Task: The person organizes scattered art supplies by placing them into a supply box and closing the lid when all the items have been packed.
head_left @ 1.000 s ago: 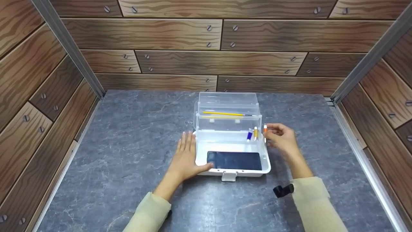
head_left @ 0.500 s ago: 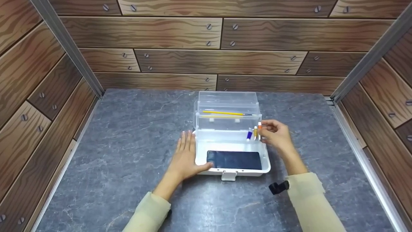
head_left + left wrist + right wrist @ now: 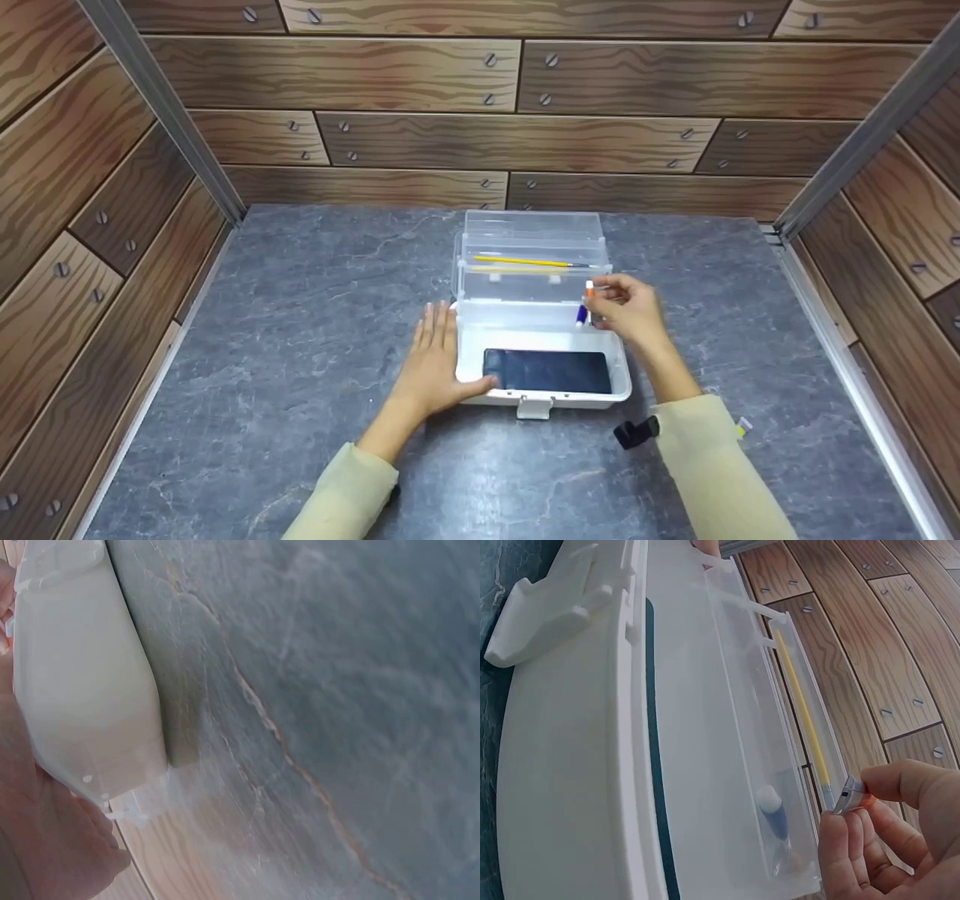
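A white plastic box [image 3: 534, 399] stands open on the table. My left hand [image 3: 431, 367] lies along its left wall with fingers straight, thumb over the front rim. Over the box's back right part, my right hand [image 3: 628, 309] pinches a small orange paint tube [image 3: 589, 289] with a white cap; its flat silvery end shows in the right wrist view. Right beside those fingers is a purple paint tube [image 3: 581, 314]. A dark, flat, phone-like slab [image 3: 547, 371] lies in the front of the box. A yellow paintbrush [image 3: 521, 261] rests in the clear tray [image 3: 525, 289] behind.
A small tube with a yellow-green band [image 3: 742, 427] lies on the grey marbled table [image 3: 322, 300] beside my right sleeve [image 3: 701, 442]. The box's white latch [image 3: 534, 408] hangs at its front. Wood-patterned walls [image 3: 420, 139] enclose the table at the back and sides.
My right hand has moved left with the orange paint tube, from the box's right edge to over its inside. It now covers the yellow tube. My left hand has stayed in place.
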A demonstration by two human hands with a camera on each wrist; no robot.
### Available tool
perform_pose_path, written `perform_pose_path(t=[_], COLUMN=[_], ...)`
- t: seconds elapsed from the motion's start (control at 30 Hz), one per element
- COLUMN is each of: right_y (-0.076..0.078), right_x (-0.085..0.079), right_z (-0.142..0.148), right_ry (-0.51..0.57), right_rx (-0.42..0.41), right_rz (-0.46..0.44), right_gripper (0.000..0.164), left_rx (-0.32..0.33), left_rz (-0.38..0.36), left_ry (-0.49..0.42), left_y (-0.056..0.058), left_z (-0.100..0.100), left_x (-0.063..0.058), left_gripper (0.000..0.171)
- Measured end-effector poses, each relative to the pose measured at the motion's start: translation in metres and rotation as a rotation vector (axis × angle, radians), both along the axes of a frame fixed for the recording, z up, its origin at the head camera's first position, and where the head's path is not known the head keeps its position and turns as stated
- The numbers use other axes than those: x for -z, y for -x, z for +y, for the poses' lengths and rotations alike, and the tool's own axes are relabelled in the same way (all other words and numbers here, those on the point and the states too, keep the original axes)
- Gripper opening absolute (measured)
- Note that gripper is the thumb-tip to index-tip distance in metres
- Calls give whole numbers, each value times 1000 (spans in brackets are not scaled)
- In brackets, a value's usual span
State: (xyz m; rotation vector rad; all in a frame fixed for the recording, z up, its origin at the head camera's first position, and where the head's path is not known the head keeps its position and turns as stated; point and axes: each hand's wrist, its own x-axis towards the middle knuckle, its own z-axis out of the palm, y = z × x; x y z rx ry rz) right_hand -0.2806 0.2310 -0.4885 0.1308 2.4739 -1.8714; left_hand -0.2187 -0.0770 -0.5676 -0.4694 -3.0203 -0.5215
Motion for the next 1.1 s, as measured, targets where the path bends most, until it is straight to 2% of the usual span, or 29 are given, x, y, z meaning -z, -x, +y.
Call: perform_pose_path(t=[0.23, 0.63, 0.87, 1.1], right_y=[4, 10, 10, 12], right_x=[1, 10, 10, 12], right_z=[-9, -19, -20, -22], right_ry=[-72, -111, -175, -242], right_rx=[-10, -5, -10, -3], right_rz=[4, 53, 68, 108], right_gripper=[38, 34, 34, 34], left_rx=[-1, 0, 2, 3], left_rz=[14, 8, -3, 14], left_ry=[-6, -21, -47, -37], left_y=[-1, 0, -1, 0], left_z=[1, 1, 0, 1], left_x=[0, 1, 1, 1], left_gripper=[132, 131, 131, 131])
